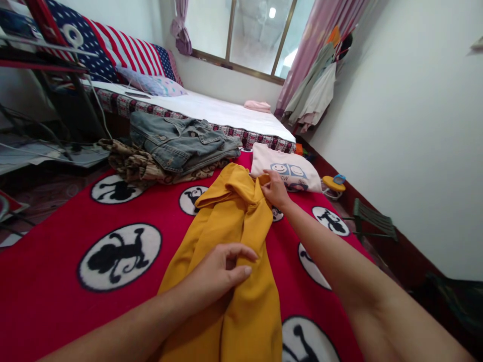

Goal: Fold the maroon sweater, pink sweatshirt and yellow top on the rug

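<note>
While the mustard-yellow garment (247,311) lies lengthwise on the red monkey-print blanket (49,261), the person's right hand (275,189) pinches its top edge between fingers and thumb, reaching across the folds; the left hand (211,276) sits low over the garment's middle, its fingers curled narrowly apart, though whether they grip cloth I cannot tell; a white printed T-shirt (287,168) lies just beyond.
</note>
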{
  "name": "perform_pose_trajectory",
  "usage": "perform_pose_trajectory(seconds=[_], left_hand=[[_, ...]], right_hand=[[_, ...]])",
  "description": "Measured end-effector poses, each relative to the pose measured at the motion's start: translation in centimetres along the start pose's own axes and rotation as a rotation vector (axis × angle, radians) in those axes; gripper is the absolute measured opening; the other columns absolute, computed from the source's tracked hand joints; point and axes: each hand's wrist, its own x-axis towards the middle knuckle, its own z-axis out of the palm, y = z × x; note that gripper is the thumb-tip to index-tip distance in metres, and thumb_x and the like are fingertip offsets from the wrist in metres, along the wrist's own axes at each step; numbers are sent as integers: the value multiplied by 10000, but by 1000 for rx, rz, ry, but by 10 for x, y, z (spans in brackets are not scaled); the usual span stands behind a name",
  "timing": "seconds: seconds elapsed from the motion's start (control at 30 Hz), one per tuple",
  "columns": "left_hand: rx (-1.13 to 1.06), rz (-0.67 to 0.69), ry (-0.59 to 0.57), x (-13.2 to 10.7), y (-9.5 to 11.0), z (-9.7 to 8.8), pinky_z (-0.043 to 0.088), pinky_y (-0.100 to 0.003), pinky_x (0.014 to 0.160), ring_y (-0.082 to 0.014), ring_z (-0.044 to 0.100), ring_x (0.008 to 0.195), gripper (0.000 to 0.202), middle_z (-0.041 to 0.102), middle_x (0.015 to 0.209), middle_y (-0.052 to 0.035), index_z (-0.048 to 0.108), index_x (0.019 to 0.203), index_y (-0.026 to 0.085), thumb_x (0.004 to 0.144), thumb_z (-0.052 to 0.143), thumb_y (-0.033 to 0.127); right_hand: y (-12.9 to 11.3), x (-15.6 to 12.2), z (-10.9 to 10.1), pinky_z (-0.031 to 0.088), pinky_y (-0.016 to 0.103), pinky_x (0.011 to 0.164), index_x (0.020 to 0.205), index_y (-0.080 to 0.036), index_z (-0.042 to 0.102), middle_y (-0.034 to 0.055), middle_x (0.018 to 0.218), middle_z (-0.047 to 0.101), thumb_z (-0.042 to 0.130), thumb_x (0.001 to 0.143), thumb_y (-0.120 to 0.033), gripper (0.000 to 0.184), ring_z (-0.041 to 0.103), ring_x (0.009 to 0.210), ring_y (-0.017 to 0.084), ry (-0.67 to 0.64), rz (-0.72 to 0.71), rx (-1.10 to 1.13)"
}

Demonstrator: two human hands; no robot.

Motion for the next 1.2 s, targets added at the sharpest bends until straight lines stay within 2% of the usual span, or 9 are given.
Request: perform_pose_trajectory(seconds=[0.13, 0.27, 0.47, 0.57, 0.73, 0.87, 0.97, 1.1, 1.2], left_hand=[[-106, -22, 78, -2, 7, 1, 425, -238, 655, -150, 578, 733, 360, 668, 860, -44, 664, 971, 152, 685, 736, 359], [-305, -67, 77, -3, 15, 3, 463, -266, 778, -173, 626, 852, 404, 691, 995, -71, 662, 983, 156, 650, 786, 349], [-130, -92, -15, -30, 15, 9, 419, -195, 614, -115, 581, 692, 474, 657, 887, -5, 599, 1165, 199, 714, 723, 275], [180, -128, -181, -58, 12, 12, 252, -182, 479, -70, 390, 511, 273, 491, 590, 51, 697, 993, 143, 738, 604, 172], [357, -207, -261, -89, 17, 2, 212, -201, 457, -71, 330, 506, 283, 446, 576, 46, 729, 889, 134, 737, 491, 139], [450, -259, -290, -92, 26, -6, 210, -202, 452, -82, 332, 528, 297, 414, 596, 52, 727, 970, 173, 727, 558, 194], [550, -259, -274, -94, 33, -2, 277, -188, 496, -96, 406, 594, 298, 465, 659, 41, 727, 989, 217, 725, 588, 220], [655, -251, -241, -98, 39, 6, 377, -180, 605, -119, 514, 722, 298, 584, 854, 11, 725, 999, 261, 746, 574, 215], [662, -209, -239, -98, 40, 6, 418, -177, 680, -131, 543, 785, 277, 628, 936, 3, 726, 1003, 265, 768, 584, 223]], right_hand=[[-5, -73, -25, 536, 292, 778, 1170, -169, 555, 115, 1237, 544, 475, 807, -65, 386, 627, 890, 170, 44, -128, 269], [-12, -134, -34, 526, 340, 883, 1183, -208, 561, 89, 1259, 540, 461, 812, -45, 417, 607, 1018, 188, -13, -186, 277], [-20, -140, -37, 469, 426, 1009, 1225, -203, 593, 99, 1281, 577, 488, 768, -8, 507, 554, 1150, 245, -109, -262, 167], [-32, -139, -44, 466, 407, 1010, 1142, -185, 650, 100, 1208, 623, 483, 733, 22, 488, 559, 1131, 241, -116, -274, 142], [-53, -148, -48, 494, 346, 910, 1026, -191, 684, 78, 1059, 674, 489, 782, -17, 358, 602, 1020, 216, -108, -313, 241], [-46, -124, -38, 514, 295, 762, 960, -192, 702, 51, 914, 714, 504, 832, -101, 253, 653, 832, 188, -115, -133, 347], [-33, -81, -30, 506, 279, 698, 1129, -175, 671, 51, 849, 718, 513, 845, -133, 328, 656, 729, 182, -22, 50, 289], [-25, -22, -24, 493, 307, 810, 1346, -219, 559, 78, 996, 727, 543, 829, -104, 529, 679, 876, 222, -89, 133, 58], [-29, 11, -17, 474, 318, 877, 1353, -180, 543, 115, 1094, 710, 549, 898, -237, 459, 663, 999, 239, -105, 167, 24]])
